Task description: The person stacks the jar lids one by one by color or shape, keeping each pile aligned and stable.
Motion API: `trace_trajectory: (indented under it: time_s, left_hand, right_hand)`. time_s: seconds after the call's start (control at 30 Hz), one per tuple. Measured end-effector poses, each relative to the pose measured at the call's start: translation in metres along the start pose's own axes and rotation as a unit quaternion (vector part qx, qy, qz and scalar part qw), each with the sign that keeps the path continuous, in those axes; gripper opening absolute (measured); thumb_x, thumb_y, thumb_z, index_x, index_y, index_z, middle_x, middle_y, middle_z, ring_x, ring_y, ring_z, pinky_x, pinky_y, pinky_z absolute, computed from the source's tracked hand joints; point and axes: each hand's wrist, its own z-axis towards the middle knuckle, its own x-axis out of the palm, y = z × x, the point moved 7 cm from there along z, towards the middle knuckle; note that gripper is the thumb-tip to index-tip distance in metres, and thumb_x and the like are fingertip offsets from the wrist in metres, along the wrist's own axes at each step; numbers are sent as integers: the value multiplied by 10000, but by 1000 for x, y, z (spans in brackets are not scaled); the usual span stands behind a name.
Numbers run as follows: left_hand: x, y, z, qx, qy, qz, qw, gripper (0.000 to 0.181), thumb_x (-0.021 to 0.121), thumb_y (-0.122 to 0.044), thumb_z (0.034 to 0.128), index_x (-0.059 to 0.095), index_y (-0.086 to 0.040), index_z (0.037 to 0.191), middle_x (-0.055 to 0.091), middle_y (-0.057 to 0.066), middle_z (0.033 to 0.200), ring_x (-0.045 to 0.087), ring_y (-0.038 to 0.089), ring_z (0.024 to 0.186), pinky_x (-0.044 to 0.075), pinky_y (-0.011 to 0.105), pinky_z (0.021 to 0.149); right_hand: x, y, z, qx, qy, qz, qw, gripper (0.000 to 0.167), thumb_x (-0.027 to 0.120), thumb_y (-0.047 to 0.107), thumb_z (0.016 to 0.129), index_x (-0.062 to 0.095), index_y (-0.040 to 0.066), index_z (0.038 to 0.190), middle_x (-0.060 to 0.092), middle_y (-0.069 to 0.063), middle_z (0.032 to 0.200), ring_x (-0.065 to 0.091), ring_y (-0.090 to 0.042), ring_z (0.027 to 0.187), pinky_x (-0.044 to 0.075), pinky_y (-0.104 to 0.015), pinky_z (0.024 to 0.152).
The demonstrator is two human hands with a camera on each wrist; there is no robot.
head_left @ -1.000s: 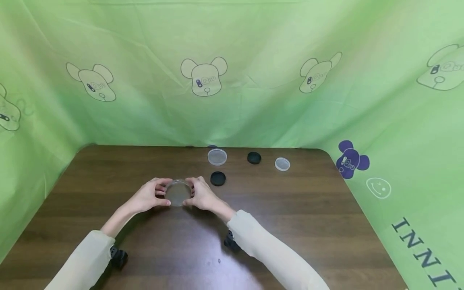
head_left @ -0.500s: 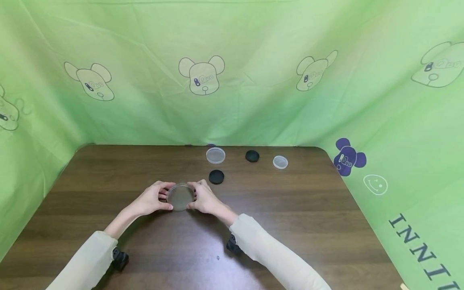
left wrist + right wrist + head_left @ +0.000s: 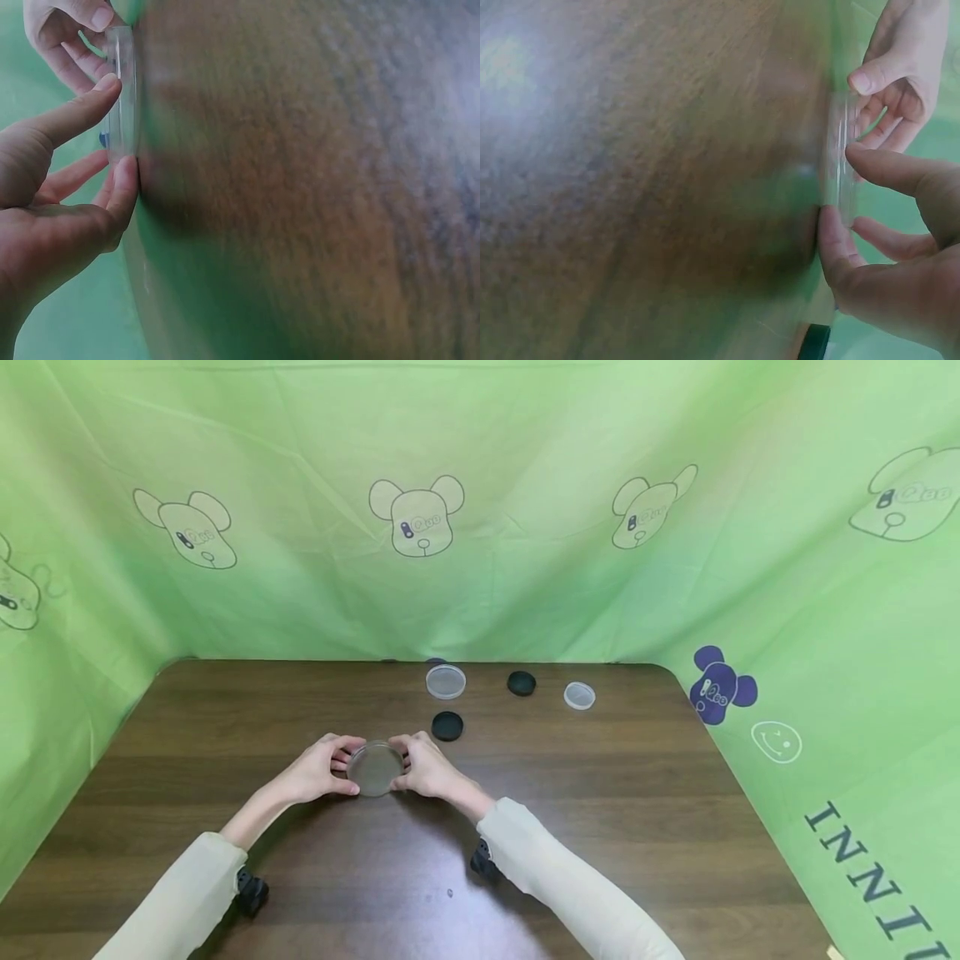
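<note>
A clear round petri dish [image 3: 375,770] lies flat at the table surface, left of the middle in the head view; whether it touches the wood all round cannot be told. My left hand [image 3: 315,770] holds its left edge between curved thumb and fingers. On the opposite edge, my right hand [image 3: 431,768] grips it the same way. The left wrist view shows the dish [image 3: 126,97] edge-on, as does the right wrist view, where the dish's wall [image 3: 841,165] looks two-layered. Just behind my right hand stands a black round disc [image 3: 447,726].
Toward the back edge of the brown wooden table [image 3: 600,827] lie a larger clear dish [image 3: 446,682], a second black disc [image 3: 522,683] and a smaller clear dish [image 3: 580,696]. A green printed curtain [image 3: 525,585] hangs behind the table and along its sides.
Both hands and the petri dish between them have shifted slightly right and nearer to me. Over the last half second they stay almost still. The head view has also shifted a little.
</note>
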Motion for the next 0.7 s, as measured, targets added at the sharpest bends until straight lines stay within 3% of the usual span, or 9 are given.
trace_trajectory:
  time_s: [0.37, 0.7]
  left_hand:
    - [1, 0, 1, -15, 32, -155, 9999, 708, 833, 25, 706, 476, 93, 1314, 448, 217, 1135, 521, 302, 999, 515, 334, 861]
    - [2, -2, -1, 75, -78, -220, 9997, 714, 830, 6, 720, 459, 110, 1321, 428, 257, 1143, 523, 341, 1005, 508, 386, 879]
  right_hand:
    - [-2, -11, 5, -27, 92, 858, 9963, 654, 797, -105, 692, 532, -56, 1288, 498, -154, 1077, 566, -196, 896, 510, -199, 756]
    - [-3, -23, 8, 387, -4, 1855, 9819, 638, 751, -146, 697, 546, -60, 1295, 573, -111, 1062, 555, -212, 934, 474, -224, 810]
